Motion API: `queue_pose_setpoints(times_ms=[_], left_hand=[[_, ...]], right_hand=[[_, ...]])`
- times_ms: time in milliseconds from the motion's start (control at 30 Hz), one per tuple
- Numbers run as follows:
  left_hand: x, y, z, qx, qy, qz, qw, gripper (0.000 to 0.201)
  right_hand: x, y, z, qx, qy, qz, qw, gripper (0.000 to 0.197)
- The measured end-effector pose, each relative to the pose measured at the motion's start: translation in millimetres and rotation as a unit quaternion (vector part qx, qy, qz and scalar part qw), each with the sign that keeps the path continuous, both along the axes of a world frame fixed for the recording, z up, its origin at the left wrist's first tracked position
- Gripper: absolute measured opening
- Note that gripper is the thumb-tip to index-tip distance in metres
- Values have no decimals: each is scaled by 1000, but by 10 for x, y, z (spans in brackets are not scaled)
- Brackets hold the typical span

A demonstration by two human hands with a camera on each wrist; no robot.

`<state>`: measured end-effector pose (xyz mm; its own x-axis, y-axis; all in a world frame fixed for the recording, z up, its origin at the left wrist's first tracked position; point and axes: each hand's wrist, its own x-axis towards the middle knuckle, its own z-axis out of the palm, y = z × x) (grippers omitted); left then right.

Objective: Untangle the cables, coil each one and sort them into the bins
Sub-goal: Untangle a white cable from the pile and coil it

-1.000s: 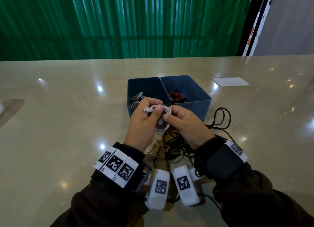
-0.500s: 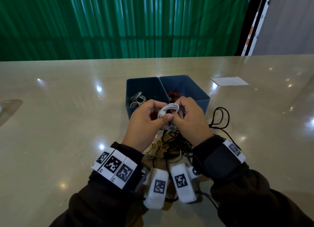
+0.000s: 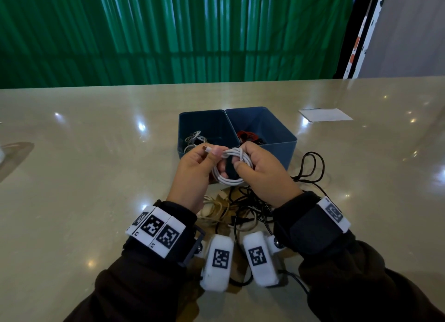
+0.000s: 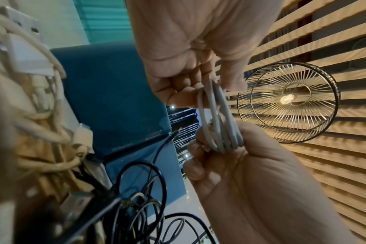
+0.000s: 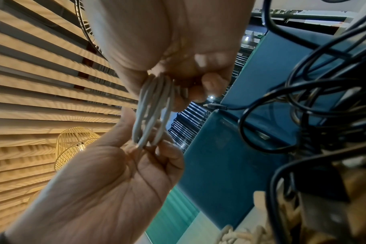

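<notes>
1. Desk [image 3: 72, 177]: two blue bins [image 3: 277, 143] at centre, side by side; the left one holds pale cables, the right one red and dark.
2. Tangled black and cream cables [image 3: 243, 208] lie near the wrists, unsorted.
3. White cable coil [image 3: 231, 170]: held above the near bin walls. A second ago the plug sat against the coil; now it is drawn out left, so I judge the tail wrap is being finished.
4. Right hand [image 3: 262, 177] pinches the coil's bundled turns.
5. Left hand [image 3: 192, 175] pinches the plug end [image 3: 207, 149].
</notes>
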<state>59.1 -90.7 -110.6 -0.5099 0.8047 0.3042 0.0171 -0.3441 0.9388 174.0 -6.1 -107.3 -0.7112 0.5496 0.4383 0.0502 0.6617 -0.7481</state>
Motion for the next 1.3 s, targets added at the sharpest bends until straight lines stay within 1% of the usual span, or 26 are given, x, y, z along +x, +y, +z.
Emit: queue_pose_setpoints(times_ms=[133, 233, 333, 400, 467, 533, 700, 967, 1100, 1200, 1300], left_hand=[[-73, -6, -34, -12, 25, -43, 999, 23], [-94, -6, -54, -28, 35, -90, 995, 36], [-76, -18, -38, -37, 39, -114, 992, 50], [-74, -24, -25, -42, 26, -124, 991, 53], [-56, -24, -14, -47, 27, -109, 993, 43], [-41, -15, -8, -49, 41, -69, 996, 28], [-60, -13, -4, -47, 69, -7, 997, 18], [-81, -46, 26, -36, 70, 6, 997, 14], [-104, -42, 7, -45, 87, 13, 995, 13], [-116, -49, 11, -45, 74, 20, 996, 12], [-156, -48, 14, -47, 68, 51, 995, 14]], right_hand=[[23, 19, 28, -57, 11, 17, 998, 16], [41, 67, 32, -103, 34, 13, 994, 15], [46, 115, 17, -98, 43, 7, 994, 17], [50, 127, 12, -90, 57, 17, 994, 19], [51, 143, 4, -69, 61, 24, 995, 22], [47, 156, -10, -57, 55, 22, 997, 21], [52, 174, -19, -80, 68, 13, 994, 21], [80, 194, 5, -108, 69, 17, 992, 19], [90, 195, 7, -86, 68, -11, 994, 15], [98, 212, -1, -74, 63, -35, 995, 11], [98, 206, 0, -51, 57, -44, 996, 11]])
